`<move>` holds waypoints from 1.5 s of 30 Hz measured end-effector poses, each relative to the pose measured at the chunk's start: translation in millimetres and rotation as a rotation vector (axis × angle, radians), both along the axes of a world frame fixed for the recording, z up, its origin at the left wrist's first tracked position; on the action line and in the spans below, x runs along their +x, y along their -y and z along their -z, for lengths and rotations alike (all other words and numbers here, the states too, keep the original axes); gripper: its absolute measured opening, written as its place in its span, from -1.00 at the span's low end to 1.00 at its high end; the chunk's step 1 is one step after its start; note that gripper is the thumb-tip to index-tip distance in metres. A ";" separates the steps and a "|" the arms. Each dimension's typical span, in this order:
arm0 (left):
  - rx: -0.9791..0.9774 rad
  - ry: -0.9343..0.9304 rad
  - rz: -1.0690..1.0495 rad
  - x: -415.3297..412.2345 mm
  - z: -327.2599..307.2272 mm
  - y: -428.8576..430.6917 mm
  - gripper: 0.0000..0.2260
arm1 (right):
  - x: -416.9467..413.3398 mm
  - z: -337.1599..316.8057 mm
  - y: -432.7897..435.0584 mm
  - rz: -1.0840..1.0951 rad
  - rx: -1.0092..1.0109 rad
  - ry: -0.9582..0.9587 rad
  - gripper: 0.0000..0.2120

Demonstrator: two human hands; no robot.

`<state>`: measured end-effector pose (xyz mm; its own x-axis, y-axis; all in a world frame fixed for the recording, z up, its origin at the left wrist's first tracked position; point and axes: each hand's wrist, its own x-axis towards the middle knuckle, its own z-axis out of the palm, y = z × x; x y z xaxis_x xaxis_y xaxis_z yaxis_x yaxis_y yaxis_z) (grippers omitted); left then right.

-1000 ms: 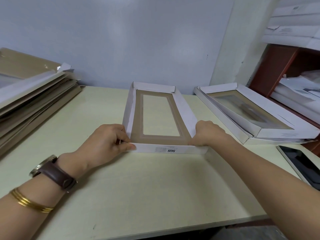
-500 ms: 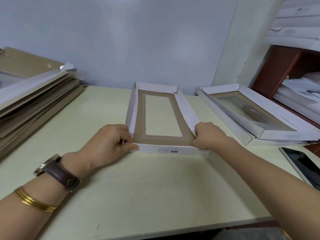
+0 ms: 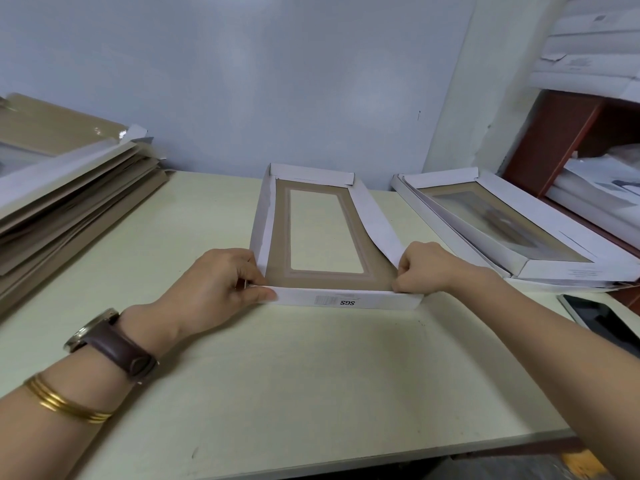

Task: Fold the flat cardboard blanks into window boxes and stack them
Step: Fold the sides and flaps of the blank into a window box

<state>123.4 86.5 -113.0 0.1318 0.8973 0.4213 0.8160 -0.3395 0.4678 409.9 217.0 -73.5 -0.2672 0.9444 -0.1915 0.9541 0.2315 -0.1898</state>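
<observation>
The half-folded white cardboard window box (image 3: pixel 313 237) lies mid-table, long axis running near to far. The left hand (image 3: pixel 216 284) pinches its near-left corner; the right hand (image 3: pixel 420 268), fingers curled closed, grips the near-right corner, where the right wall leans outward.

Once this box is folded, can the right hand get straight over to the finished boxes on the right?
Probably yes. The right hand is busy pinching the box corner, but only bare table lies between it and the finished boxes.
</observation>
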 end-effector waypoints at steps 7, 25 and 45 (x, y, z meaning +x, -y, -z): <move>-0.004 -0.009 -0.001 0.5 -0.5 0.2 -0.83 | 11.3 -12.0 3.5 -0.059 -0.127 -0.053 -0.77; -0.012 -0.008 0.005 -1.0 0.3 0.0 -0.83 | 9.7 -18.3 -8.5 -0.056 -0.242 -0.011 -0.87; -0.005 -0.017 -0.011 -0.6 1.1 -1.0 -0.83 | 17.5 -1.7 0.7 -0.085 -0.018 -0.078 -0.77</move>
<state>122.8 87.5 -114.1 0.1291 0.9007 0.4148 0.8278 -0.3282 0.4550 427.4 216.3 -71.8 -0.3608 0.9143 -0.1840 0.9135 0.3067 -0.2673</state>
